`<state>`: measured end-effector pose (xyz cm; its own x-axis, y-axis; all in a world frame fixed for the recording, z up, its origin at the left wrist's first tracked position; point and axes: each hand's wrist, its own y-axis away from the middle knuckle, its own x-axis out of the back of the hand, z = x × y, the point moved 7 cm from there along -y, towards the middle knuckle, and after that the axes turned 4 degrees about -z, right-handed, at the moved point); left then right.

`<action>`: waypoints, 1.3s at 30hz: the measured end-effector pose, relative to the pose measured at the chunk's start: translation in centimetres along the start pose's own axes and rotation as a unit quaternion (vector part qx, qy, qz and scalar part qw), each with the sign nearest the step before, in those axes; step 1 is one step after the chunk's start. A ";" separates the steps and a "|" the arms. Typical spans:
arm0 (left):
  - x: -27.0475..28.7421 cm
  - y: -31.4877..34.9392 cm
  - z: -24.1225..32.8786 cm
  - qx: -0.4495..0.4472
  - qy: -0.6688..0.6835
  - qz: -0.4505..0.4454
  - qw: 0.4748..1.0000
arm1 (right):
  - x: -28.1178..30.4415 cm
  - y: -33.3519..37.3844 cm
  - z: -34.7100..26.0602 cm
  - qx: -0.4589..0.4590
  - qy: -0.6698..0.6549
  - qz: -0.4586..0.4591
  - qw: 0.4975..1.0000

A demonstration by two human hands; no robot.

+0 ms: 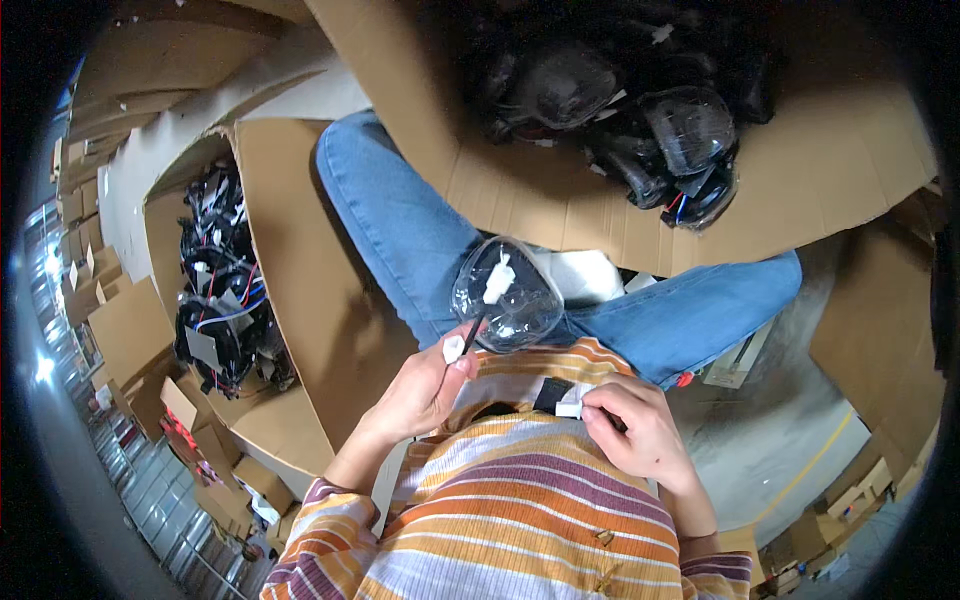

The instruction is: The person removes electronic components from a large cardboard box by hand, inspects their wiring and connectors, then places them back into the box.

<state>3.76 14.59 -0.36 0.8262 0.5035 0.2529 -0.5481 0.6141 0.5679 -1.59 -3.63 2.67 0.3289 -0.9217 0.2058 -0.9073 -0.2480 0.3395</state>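
On my lap lies a rounded black part in clear plastic (530, 318); its exact kind I cannot tell. A white connector (499, 280) rests over it, on the end of a thin black cable (474, 334). My left hand (425, 390) is closed round that cable just below the part, with a small white piece (454, 348) at its fingertips. In front of my belly my right hand (640, 425) pinches a small white tab (568, 409). A black patch (552, 393) shows beside the tab; whether they are joined I cannot tell.
A large open cardboard box (560, 205) ahead of me holds several black parts (690, 130) in clear plastic. To my left, another open box (300, 270) contains black parts with coloured wires (225, 290). More cardboard (880, 320) stands at right, and stacked boxes (130, 330) line the far left.
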 end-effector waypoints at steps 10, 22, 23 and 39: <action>-1.4 0.8 0.5 -0.103 -0.196 -0.029 0.975 | -3.6 -2.9 -2.3 0.062 -0.010 -0.003 0.998; -1.7 0.0 2.0 -0.212 -0.068 -0.316 0.922 | -1.9 -3.3 -1.2 0.064 -0.001 -0.046 0.997; -1.5 -0.4 2.0 -0.212 -0.067 -0.318 0.922 | -1.8 -3.4 -1.1 0.069 -0.010 -0.046 0.997; -2.2 -1.7 3.1 -0.229 0.104 -0.438 0.863 | -3.1 -4.1 -1.0 0.089 -0.006 -0.055 0.994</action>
<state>3.28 10.51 0.56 0.9343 -0.2078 -0.2895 0.2423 0.9662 0.0882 1.33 0.56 1.61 0.4261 -0.8894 0.1655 -0.8987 -0.3951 0.1904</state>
